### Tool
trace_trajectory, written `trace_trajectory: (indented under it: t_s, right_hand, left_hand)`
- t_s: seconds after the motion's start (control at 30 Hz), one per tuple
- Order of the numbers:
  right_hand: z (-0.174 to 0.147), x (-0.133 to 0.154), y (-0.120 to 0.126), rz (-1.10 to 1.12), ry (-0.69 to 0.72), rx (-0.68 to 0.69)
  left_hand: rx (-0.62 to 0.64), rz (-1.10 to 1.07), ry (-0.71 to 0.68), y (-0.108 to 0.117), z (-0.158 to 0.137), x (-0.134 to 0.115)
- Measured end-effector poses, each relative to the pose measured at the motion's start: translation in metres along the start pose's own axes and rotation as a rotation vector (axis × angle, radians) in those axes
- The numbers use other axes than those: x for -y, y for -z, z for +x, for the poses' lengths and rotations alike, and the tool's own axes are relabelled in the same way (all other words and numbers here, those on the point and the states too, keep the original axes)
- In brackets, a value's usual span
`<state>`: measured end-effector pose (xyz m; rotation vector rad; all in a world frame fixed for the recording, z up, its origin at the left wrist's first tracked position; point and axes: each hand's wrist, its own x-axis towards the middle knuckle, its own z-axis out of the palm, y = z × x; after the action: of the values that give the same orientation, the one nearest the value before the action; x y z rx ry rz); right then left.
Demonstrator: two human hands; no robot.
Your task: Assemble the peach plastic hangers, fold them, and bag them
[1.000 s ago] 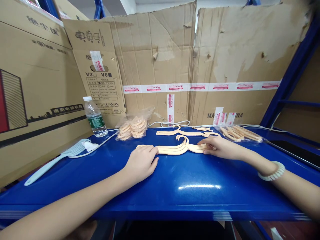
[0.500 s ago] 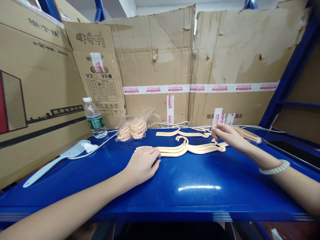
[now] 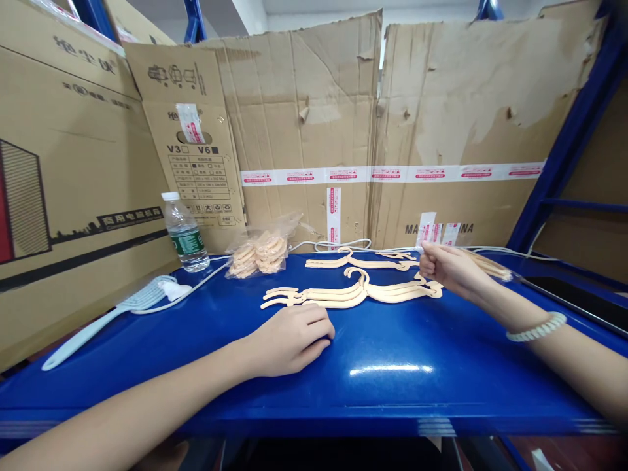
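A small stack of cream plastic clothes hangers point(image 3: 338, 299) lies mid-table, hooks pointing away from me. At their left end, narrow curved arm pieces point(image 3: 279, 294) stick out. My left hand point(image 3: 297, 337) rests palm down on the table just in front of the stack, fingers loosely bent and holding nothing visible. Behind the stack lies another hanger point(image 3: 375, 264), its left side cut short. My right hand point(image 3: 449, 269) hovers beside the right ends of the hangers, its fingers curled closed. Whatever those fingers may hold is hidden.
A clear bag of cream pieces point(image 3: 260, 252) and a water bottle point(image 3: 185, 235) stand back left, near a pale blue brush point(image 3: 112, 314). A white cable point(image 3: 343, 246) runs along the cardboard wall point(image 3: 304, 104). Bagged sticks point(image 3: 490, 267) and a black phone-like slab point(image 3: 579, 301) lie right.
My left hand has slid right and toward me, off the left end of the stack, uncovering the curved arm pieces. My right hand has shifted slightly right and its fingers are curled tighter.
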<state>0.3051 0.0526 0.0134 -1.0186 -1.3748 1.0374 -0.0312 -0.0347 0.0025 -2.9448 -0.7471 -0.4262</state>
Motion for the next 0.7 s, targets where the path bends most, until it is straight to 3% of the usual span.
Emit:
trace_trajectory:
  t_s: [0.3, 0.7]
  right_hand:
    - [0.0053, -0.0039, 0.007, 0.041, -0.03, -0.059]
    - [0.0029, -0.0045, 0.0088, -0.131, 0.029, -0.125]
  left_hand:
    - [-0.006, -0.002, -0.003, -0.0003, -0.0002, 0.0005]
    - [0.001, -0.011, 0.001, -0.0005, -0.0007, 0.0005]
